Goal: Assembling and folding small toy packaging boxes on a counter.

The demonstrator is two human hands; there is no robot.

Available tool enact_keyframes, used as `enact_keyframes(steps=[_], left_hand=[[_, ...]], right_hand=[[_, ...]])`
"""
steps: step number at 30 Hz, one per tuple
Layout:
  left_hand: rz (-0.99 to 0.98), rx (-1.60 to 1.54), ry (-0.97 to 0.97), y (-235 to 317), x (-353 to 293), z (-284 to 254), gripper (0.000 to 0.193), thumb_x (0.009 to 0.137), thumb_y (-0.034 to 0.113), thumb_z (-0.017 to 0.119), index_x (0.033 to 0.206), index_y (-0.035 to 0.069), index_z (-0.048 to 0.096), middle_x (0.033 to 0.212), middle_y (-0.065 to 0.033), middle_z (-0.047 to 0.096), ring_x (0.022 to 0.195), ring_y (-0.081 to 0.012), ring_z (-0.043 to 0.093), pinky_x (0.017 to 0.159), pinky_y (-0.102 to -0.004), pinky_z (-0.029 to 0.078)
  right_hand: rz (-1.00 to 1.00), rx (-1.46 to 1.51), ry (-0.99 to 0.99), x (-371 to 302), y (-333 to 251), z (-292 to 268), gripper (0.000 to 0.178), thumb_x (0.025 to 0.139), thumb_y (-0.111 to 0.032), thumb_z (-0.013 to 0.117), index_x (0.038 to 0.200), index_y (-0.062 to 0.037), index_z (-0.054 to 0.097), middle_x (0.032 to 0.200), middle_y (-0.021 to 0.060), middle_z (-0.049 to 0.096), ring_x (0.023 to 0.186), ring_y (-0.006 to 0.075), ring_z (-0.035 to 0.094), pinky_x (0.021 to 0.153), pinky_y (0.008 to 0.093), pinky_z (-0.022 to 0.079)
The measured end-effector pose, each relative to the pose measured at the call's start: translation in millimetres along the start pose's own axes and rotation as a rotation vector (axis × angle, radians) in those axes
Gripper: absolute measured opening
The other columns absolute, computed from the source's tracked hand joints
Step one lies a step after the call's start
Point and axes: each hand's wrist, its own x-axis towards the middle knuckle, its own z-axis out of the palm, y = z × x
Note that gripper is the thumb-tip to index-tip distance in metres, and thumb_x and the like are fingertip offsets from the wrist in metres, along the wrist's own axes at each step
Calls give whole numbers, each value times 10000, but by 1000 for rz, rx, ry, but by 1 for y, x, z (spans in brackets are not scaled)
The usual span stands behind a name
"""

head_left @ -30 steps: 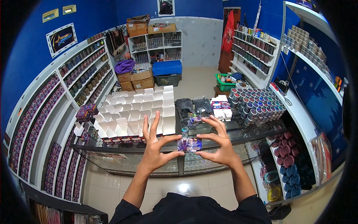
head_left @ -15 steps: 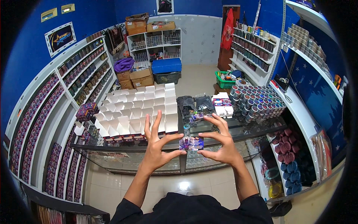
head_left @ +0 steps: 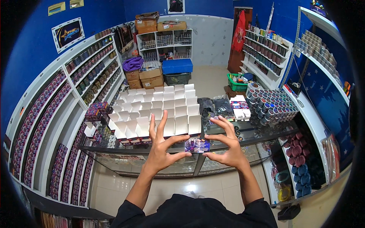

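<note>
Between my two hands is a small printed card (head_left: 197,145), purple and dark blue with a figure on its left part. My left hand (head_left: 161,146) pinches its left edge between thumb and forefinger, the other fingers raised. On the opposite side my right hand (head_left: 227,146) grips the right edge the same way. The card is held up in front of a glass display counter (head_left: 152,155). Beyond my left hand stand rows of open white-lidded boxes (head_left: 163,110) on the counter top.
Right of the open boxes lie dark plastic packets (head_left: 222,106) and a stack of white and purple boxes (head_left: 240,107). Several round tubs (head_left: 272,104) are piled at the right. Shelves of packed boxes (head_left: 42,125) line the left wall; a green basket (head_left: 237,83) sits farther back.
The view has shifted, so the room and counter appear farther right. Both hands keep hold of the card, which has hardly moved relative to them.
</note>
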Motion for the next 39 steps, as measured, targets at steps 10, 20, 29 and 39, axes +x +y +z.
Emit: enact_keyframes(steps=[10,20,29,39], left_hand=[[-7,-15,-9,-31,-14,-31,569,600,350,1025,1137,285,847,1796,-181,192,1652,-480,-11,1291,-653,130],[-27,-3,-12,-40,-18,-39,552,641,374,1015,1158,317,834,1795,-170,177,1620,-552,-14,1278,-685,153],[-6,9,7,-36,-13,-38,560,618,365,1022,1144,305,838,1792,-172,187,1623,-540,-4,1275,-690,159],[-23,31,11,-31,-15,-39,555,626,389,1018,1145,313,839,1791,-170,193,1622,-538,-7,1274,-681,169]], right_hand=[[31,28,34,9,-17,46,524,681,-203,975,1182,-182,824,1611,102,529,1555,427,356,1253,572,337],[4,26,20,20,-17,54,531,660,-232,992,1162,-172,831,1585,131,562,1548,404,391,1250,559,334],[-42,24,21,26,-9,48,540,643,-244,1004,1152,-179,837,1569,127,580,1535,403,415,1253,562,335],[-75,35,-5,25,-8,46,534,672,-209,982,1182,-179,828,1595,113,551,1537,422,392,1237,574,359]])
